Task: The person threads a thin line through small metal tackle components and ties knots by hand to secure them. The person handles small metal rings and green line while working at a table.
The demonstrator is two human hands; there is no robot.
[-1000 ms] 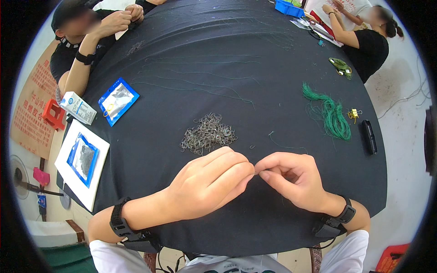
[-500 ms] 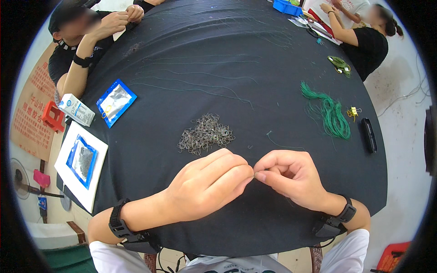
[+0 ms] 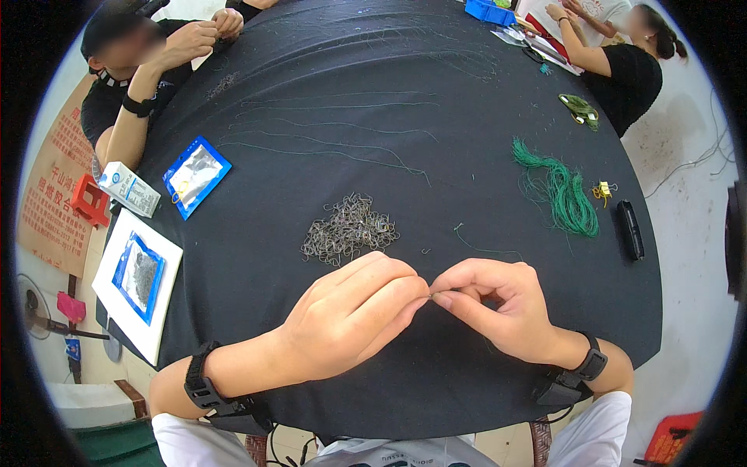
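My left hand (image 3: 352, 313) and my right hand (image 3: 498, 305) meet at their fingertips above the near middle of the black-covered table. Each is closed in a pinch. A tiny dark bit shows where the fingertips touch, too small to name. Just beyond my left hand lies a loose pile of small metal fish hooks (image 3: 352, 230). One stray hook (image 3: 426, 251) rests to the right of the pile. A short green line (image 3: 484, 249) with a curled end lies on the cloth beyond my right hand.
A green line bundle (image 3: 572, 202), yellow clip (image 3: 604, 191) and black case (image 3: 630, 230) lie right. On the left are a blue-edged packet (image 3: 198, 175), a white box (image 3: 131, 189), and a white board (image 3: 165, 311) under another packet. Thin lines stretch beyond; two people sit across.
Both hands stay pinched together at almost the same spot. The whole view has shifted very slightly; nothing else visibly moves.
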